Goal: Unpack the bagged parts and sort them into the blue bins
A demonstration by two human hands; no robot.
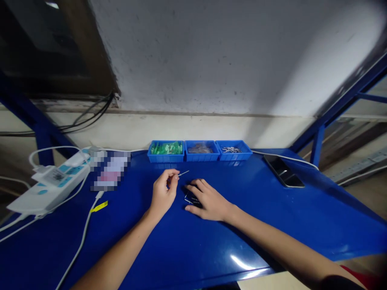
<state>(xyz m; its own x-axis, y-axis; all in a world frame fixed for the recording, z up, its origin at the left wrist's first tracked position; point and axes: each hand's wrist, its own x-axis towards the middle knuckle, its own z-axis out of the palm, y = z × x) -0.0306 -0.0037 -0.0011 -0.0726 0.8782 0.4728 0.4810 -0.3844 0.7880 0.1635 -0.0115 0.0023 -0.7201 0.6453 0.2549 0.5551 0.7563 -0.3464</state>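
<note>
Between the thumb and fingertips of my left hand (165, 189) is a thin metal pin (184, 173), its tip pointing right. My right hand (208, 199) lies over the blue table just to the right, fingers apart, around a small clear bag (191, 198) with dark, thin pieces in it; part of it is hidden under the fingers. Beyond the hands stand three blue bins: the left bin (166, 159) holds green items, the middle bin (202, 157) brownish thin items, and the right bin (234, 156) small silvery metal pieces.
A black phone (284, 172) lies at the right. On the left are a white power strip (51, 185) with plugs, a pixelated object (110, 171), and a white cable (80, 245) with a yellow tag (99, 206). Blue frame posts flank the table (181, 249).
</note>
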